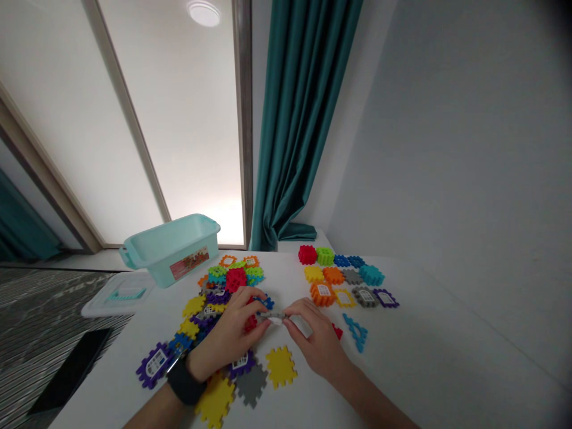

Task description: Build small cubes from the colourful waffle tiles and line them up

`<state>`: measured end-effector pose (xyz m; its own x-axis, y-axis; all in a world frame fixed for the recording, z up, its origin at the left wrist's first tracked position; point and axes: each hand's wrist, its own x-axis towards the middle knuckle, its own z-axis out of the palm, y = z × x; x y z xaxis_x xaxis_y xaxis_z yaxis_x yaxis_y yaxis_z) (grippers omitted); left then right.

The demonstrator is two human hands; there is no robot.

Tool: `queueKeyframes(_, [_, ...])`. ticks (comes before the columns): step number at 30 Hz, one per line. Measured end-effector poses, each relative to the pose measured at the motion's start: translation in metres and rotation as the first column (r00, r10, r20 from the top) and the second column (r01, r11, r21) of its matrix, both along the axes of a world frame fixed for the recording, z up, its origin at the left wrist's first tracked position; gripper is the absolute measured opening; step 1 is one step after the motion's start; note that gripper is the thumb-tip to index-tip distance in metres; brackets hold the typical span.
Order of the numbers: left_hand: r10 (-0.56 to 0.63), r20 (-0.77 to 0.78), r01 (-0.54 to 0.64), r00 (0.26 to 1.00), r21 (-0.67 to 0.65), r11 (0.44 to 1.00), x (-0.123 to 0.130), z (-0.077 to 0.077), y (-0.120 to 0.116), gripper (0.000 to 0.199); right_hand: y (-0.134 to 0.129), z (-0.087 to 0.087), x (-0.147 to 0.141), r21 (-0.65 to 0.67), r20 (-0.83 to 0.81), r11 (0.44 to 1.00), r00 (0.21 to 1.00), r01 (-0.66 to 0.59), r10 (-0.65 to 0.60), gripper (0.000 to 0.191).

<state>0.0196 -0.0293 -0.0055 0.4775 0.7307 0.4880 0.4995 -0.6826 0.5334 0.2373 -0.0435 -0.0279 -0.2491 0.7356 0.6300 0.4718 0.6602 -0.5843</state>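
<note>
White table running rightward to the wall: left-hand grip and right-hand grip both narrow, pinching a grey plastic tile between them; jagged toy tiles on either side; mint plastic bin at the far edge.

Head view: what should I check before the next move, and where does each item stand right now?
1. Both hands in view: ok, left hand and right hand are over the table.
2. Grey piece held: ok, pinched between both hands.
3. Grey piece locked to another piece: cannot tell, the hands cover it.
4. Space under the hands: not ok, purple tile lies beneath the left hand.
5. Teal bin ready: ok, upright with its lid off beside it.
</note>
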Motion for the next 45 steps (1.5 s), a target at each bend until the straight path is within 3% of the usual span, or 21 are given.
queueKeyframes(9, [0.010, 0.080, -0.007, 0.997, -0.039, 0.999, 0.005, 0.000, -0.002, 0.011, 0.000, -0.003, 0.002, -0.182, -0.094, 0.983, 0.995, 0.023, -0.040, 0.018])
queueKeyframes(13, [0.016, -0.045, -0.013, 0.999, 0.080, 0.997, 0.000, -0.006, -0.002, 0.056, 0.002, -0.004, 0.002, -0.289, -0.135, 0.956, 0.985, 0.061, -0.104, 0.022])
queueKeyframes(15, [0.030, -0.106, -0.015, 0.994, 0.139, 0.990, -0.002, -0.010, -0.001, 0.067, 0.003, -0.004, 0.002, -0.330, -0.156, 0.942, 0.981, 0.060, -0.117, 0.023])
queueKeyframes(22, [0.078, -0.126, -0.046, 0.989, 0.239, 0.970, -0.003, -0.011, 0.001, 0.051, 0.005, -0.008, 0.001, -0.389, -0.246, 0.921, 0.963, 0.010, -0.114, 0.026])
queueKeyframes(31, [0.060, -0.075, -0.043, 0.995, 0.202, 0.978, 0.002, -0.017, 0.000, 0.052, 0.003, -0.009, -0.001, -0.403, -0.262, 0.915, 0.958, -0.002, -0.113, 0.024])
queueKeyframes(38, [0.043, -0.027, -0.039, 0.999, 0.128, 0.991, 0.002, -0.018, 0.002, 0.048, -0.001, -0.006, 0.000, -0.307, -0.160, 0.950, 0.981, 0.053, -0.106, 0.025])
queueKeyframes(42, [0.019, 0.051, -0.021, 0.999, 0.031, 0.999, -0.002, -0.015, 0.003, 0.046, -0.004, 0.002, 0.005, -0.025, -0.029, 0.999, 0.999, 0.040, -0.041, 0.031])
queueKeyframes(45, [0.011, 0.109, -0.011, 0.994, -0.008, 1.000, -0.005, -0.012, 0.004, 0.045, -0.004, 0.005, 0.008, 0.195, 0.079, 0.981, 0.997, 0.001, -0.016, 0.035])
